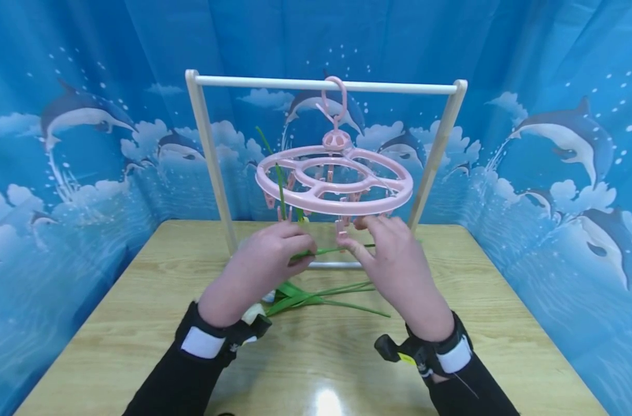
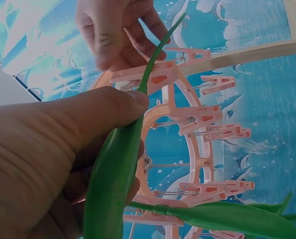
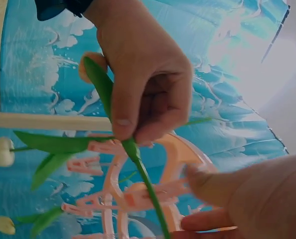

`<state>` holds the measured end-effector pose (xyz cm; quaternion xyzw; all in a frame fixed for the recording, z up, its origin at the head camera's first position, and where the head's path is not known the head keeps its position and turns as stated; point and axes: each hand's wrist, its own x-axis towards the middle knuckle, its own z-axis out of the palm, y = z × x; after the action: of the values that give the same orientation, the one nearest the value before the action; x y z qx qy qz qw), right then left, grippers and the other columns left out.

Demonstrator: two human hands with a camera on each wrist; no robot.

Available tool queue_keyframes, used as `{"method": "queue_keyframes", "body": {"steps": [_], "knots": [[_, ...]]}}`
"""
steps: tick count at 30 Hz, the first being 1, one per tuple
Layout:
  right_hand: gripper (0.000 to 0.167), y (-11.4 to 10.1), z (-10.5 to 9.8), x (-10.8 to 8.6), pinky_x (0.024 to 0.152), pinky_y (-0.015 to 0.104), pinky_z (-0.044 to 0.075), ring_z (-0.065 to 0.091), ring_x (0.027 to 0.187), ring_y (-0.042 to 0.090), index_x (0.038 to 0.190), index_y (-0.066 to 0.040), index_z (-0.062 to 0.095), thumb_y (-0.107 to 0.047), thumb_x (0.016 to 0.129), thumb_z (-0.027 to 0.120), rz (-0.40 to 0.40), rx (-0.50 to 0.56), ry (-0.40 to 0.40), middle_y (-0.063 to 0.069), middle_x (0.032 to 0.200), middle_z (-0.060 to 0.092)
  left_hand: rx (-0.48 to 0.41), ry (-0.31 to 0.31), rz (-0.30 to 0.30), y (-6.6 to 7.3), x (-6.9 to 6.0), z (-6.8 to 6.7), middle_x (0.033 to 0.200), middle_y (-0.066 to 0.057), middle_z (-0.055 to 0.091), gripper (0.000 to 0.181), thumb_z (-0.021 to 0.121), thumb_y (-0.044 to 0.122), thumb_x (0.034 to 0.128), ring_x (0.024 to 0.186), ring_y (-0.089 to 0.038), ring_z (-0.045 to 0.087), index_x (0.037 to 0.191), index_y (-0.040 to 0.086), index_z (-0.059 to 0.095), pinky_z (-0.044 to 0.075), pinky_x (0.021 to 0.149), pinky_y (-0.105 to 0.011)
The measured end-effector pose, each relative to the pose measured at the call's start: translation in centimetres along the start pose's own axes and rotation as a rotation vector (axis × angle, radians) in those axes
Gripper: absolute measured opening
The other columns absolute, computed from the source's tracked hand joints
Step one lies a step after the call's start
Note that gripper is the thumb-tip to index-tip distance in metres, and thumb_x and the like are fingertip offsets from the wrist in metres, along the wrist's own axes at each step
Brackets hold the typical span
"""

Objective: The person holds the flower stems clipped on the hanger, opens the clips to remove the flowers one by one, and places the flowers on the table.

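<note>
A pink round hanger (image 1: 333,202) with dangling clips hangs from a white bar. Its left side holds an upright green stem (image 1: 280,188). My left hand (image 1: 271,254) pinches another green stem (image 1: 326,251) below the ring; in the left wrist view this stem (image 2: 153,62) points up past the thumb, above a broad leaf (image 2: 113,179). My right hand (image 1: 391,251) is at a front clip (image 1: 340,226), the thumb against its lower end. In the right wrist view a gap shows between that clip (image 3: 155,193) and the fingers (image 3: 208,220). The held stem's bloom is hidden.
White-headed flowers with green leaves (image 1: 300,297) lie on the wooden table (image 1: 316,352) below my hands. A stand with wooden side posts (image 1: 209,156) and a white top bar (image 1: 399,88) carries the hanger. Blue dolphin curtains (image 1: 139,52) surround the table.
</note>
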<state>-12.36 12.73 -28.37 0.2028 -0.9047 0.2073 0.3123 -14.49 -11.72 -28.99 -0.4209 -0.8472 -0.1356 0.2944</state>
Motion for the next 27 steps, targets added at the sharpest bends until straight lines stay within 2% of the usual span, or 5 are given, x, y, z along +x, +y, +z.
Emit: {"method": "queue_keyframes", "body": {"steps": [5,12,16,21,27], "knots": [[0.034,0.1,-0.6,-0.1,0.08,0.042,0.059,0.069,0.096,0.031,0.112,-0.01,0.081,-0.032,0.089,0.093,0.02,-0.111,-0.081,0.007,0.108,0.081,0.002,-0.014,-0.015,-0.1,0.0,-0.1,0.099,0.004,0.08,0.021,0.096,0.013,0.0843,0.092,-0.013,0.075,0.1,0.019,0.083,0.066,0.083,-0.023],[0.016,0.1,-0.6,0.0,0.076,0.039,0.056,0.064,0.091,0.028,0.106,-0.014,0.083,-0.015,0.091,0.09,0.035,-0.149,-0.16,0.003,0.103,0.081,-0.013,-0.023,-0.032,-0.3,0.0,-0.1,0.099,0.003,0.079,0.021,0.096,0.013,0.0843,0.091,-0.014,0.074,0.099,0.018,0.082,0.066,0.082,-0.024],[0.011,0.0,-0.3,-0.1,0.078,0.04,0.057,0.065,0.092,0.029,0.103,-0.014,0.083,-0.012,0.094,0.087,0.043,-0.164,-0.202,0.004,0.102,0.08,-0.019,-0.046,-0.04,-0.4,-0.1,-0.1,0.099,0.004,0.079,0.021,0.096,0.012,0.0847,0.091,-0.013,0.073,0.099,0.018,0.082,0.066,0.083,-0.024],[0.009,-0.4,0.1,0.1,0.08,0.042,0.061,0.066,0.095,0.03,0.104,-0.013,0.082,-0.012,0.096,0.084,0.079,-0.169,-0.266,0.006,0.103,0.079,-0.019,-0.129,-0.063,-0.4,0.0,-0.1,0.096,0.006,0.076,0.02,0.094,0.014,0.0873,0.085,-0.01,0.071,0.099,0.019,0.079,0.065,0.079,-0.023],[0.008,-0.5,1.0,0.1,0.076,0.042,0.063,0.068,0.091,0.029,0.106,-0.013,0.083,-0.014,0.098,0.082,0.066,-0.197,-0.313,0.006,0.1,0.079,-0.025,-0.239,-0.127,-0.5,0.2,0.0,0.094,0.007,0.074,0.019,0.091,0.013,0.0907,0.082,-0.009,0.069,0.101,0.02,0.076,0.063,0.075,-0.024]]}}
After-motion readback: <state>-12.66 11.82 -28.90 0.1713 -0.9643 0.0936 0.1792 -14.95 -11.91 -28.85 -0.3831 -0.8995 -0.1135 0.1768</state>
